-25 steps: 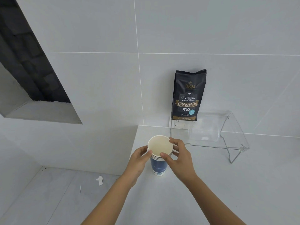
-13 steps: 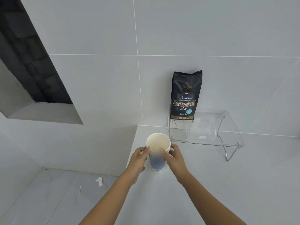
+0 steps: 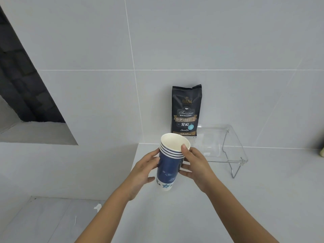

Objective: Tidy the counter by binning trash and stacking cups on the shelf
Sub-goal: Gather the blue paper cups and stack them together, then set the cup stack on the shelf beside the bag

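The stack of blue paper cups (image 3: 168, 162) tilts between both hands, fingers wrapped round it: left hand (image 3: 144, 171) low, right hand (image 3: 196, 163) thumb at the rim. Whether it touches the counter (image 3: 245, 199) is hidden. Beyond the fingers: clear shelf (image 3: 226, 146), coffee bag (image 3: 186, 111).

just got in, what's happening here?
A person holds a stack of blue paper cups between both hands: left hand on one side, right hand on the other. The stack is tilted, apparently off the counter. The clear shelf behind holds only a coffee bag.
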